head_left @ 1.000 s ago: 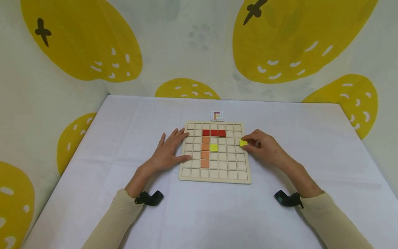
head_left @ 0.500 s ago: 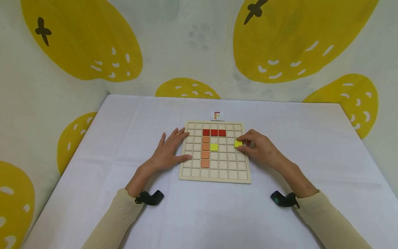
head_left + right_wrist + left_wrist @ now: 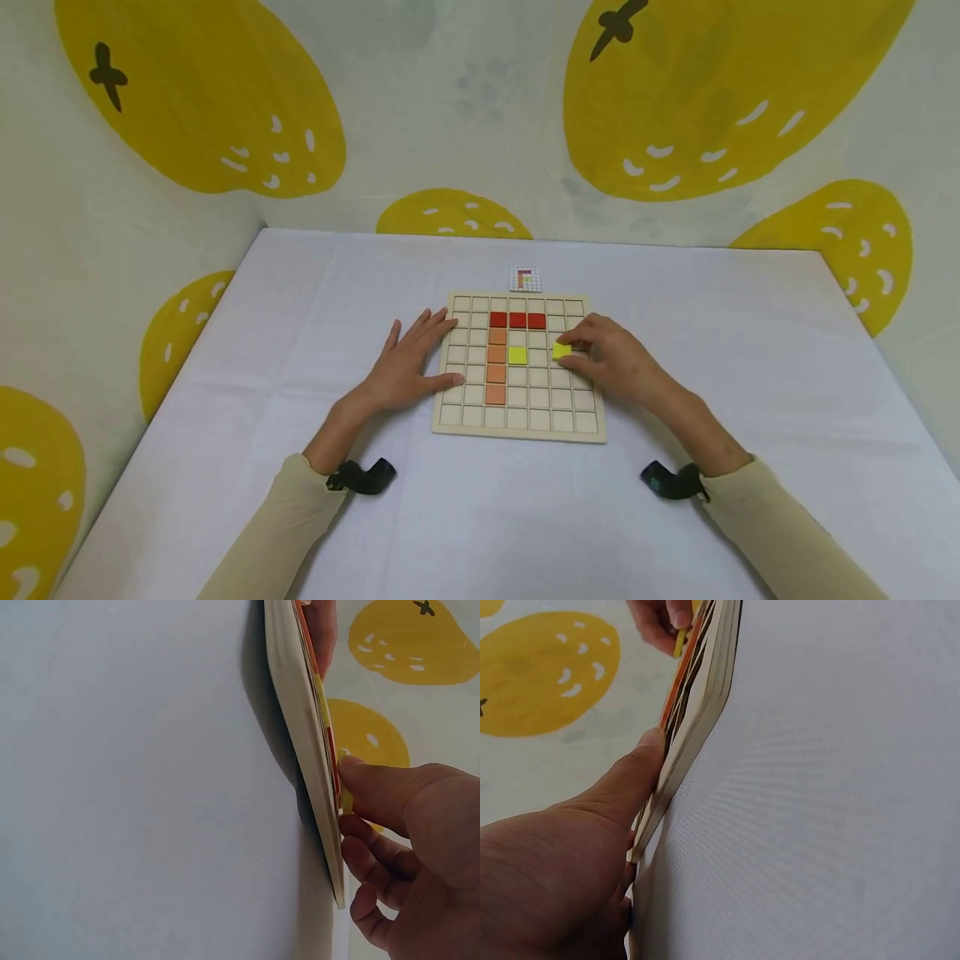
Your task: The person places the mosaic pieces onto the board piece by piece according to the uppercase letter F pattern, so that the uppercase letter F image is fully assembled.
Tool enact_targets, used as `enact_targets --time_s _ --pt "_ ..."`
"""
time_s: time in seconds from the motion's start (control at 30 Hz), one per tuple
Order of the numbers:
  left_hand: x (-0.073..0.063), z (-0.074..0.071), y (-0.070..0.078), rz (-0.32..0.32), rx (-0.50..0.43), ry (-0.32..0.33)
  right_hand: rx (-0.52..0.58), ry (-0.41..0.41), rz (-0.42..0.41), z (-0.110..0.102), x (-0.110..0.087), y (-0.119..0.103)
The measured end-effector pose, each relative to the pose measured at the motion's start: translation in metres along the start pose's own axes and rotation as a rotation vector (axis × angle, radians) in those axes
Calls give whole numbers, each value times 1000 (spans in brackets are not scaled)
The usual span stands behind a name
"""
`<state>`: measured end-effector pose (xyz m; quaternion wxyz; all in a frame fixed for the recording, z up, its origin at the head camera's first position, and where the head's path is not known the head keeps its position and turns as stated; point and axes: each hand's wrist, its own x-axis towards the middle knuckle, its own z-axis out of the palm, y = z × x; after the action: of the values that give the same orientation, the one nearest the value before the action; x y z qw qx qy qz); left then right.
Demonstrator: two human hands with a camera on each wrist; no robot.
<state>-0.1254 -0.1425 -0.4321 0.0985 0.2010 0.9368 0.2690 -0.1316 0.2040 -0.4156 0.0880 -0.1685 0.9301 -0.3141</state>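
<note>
My right hand (image 3: 615, 360) pinches a yellow square tile (image 3: 562, 351) between thumb and forefinger, low over the wooden grid board (image 3: 517, 427), two cells right of the yellow tile (image 3: 517, 355) already seated there. My left hand (image 3: 408, 367) lies spread flat on the board's left edge, thumb along its rim. Three red tiles (image 3: 517, 320) cap a column of orange tiles (image 3: 495, 365). Open cells surround the held tile; bare white tablecloth (image 3: 480, 517) borders the board. A small pattern card (image 3: 524, 279) sits just beyond the far edge.
</note>
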Motion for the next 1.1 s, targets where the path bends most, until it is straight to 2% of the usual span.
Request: enact_targets --time_s 0.7,1.1 --pt "2 2 -2 -8 11 -2 -20 0 -14 7 3 -7" --pt "2 2 -2 -10 15 -2 22 1 -27 13 4 -14"
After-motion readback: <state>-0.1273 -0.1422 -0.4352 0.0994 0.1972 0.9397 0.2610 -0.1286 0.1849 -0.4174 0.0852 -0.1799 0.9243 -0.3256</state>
